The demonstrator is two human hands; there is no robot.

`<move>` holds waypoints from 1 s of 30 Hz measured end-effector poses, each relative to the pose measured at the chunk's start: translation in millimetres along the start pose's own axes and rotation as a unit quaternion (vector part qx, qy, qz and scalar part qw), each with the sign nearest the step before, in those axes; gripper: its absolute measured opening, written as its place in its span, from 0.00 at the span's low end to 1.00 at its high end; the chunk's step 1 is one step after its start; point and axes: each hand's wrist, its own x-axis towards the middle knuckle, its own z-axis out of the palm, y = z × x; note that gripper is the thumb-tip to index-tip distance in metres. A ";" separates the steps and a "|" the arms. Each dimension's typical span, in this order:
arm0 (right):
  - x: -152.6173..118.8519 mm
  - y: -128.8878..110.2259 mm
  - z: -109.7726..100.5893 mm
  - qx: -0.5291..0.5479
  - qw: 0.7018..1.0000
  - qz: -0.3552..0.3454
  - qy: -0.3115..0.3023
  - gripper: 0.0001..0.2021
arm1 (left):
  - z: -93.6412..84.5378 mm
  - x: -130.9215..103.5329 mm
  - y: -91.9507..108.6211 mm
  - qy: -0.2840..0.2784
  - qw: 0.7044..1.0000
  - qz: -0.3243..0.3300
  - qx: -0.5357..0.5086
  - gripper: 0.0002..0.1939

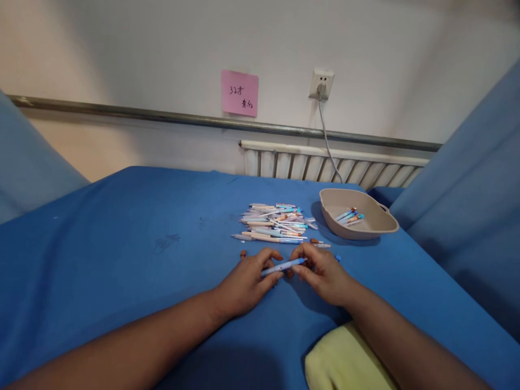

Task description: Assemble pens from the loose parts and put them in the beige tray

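Between my two hands a light blue pen [282, 267] is held almost level, its right end slightly higher. My left hand [252, 277] is closed on the left end, and my right hand [323, 272] pinches the right end. Just beyond them lies a heap of pens [274, 223], pale, blue and orange pieces mixed together. Small brown pieces [242, 253] lie near my left fingers, and others are partly hidden under my hands. A small blue piece [338, 258] sits beside my right hand.
A beige basin [365, 230] with several pens [349, 216] in it stands at the right on the blue cloth [122, 260]. Yellow fabric [345, 360] lies below my right forearm. Behind are a radiator [309, 165], a rail [162, 112] and a plugged socket [322, 84].
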 end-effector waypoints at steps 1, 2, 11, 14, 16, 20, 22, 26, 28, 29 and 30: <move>0.4 -0.4 -0.4 -0.010 1.000 -0.007 -0.003 0.05 | 0.2 -0.1 -0.2 0.003 1.000 0.001 -0.003 0.13; 0.9 -0.6 -0.9 -0.026 1.000 -0.014 -0.005 0.07 | 0.4 -0.3 -0.3 0.005 1.000 0.003 -0.005 0.13; 0.9 1.6 0.4 -0.012 1.000 0.021 0.019 0.10 | 1.2 0.7 -0.5 0.021 0.999 0.014 -0.020 0.11; 1.6 -0.5 -1.0 -0.013 1.000 -0.009 0.013 0.04 | 0.1 1.0 0.1 0.014 1.000 0.008 -0.023 0.12; 2.5 -2.4 -3.0 -0.039 0.999 -0.025 0.013 0.07 | -0.8 -0.2 1.8 0.009 1.000 0.007 -0.020 0.12; 3.4 -3.8 -4.2 -0.066 0.998 -0.019 0.009 0.15 | -1.9 -3.1 5.7 -0.008 0.999 0.014 -0.031 0.12; 3.7 -2.8 -2.5 -0.042 0.999 0.005 0.011 0.19 | -1.5 -2.5 6.4 -0.019 0.998 0.011 -0.053 0.13; 5.6 1.4 2.2 0.129 0.988 0.066 0.050 0.14 | 3.0 3.7 3.7 -0.064 0.977 -0.041 -0.197 0.15; 7.1 3.9 3.7 0.220 0.969 0.081 0.073 0.15 | 6.2 6.6 2.0 -0.097 0.946 -0.072 -0.301 0.17; 7.8 5.0 4.1 0.249 0.962 0.087 0.077 0.16 | 7.5 7.6 1.5 -0.113 0.927 -0.087 -0.346 0.18; 8.3 5.9 4.2 0.267 0.956 0.095 0.077 0.16 | 8.5 8.2 1.3 -0.126 0.909 -0.100 -0.384 0.19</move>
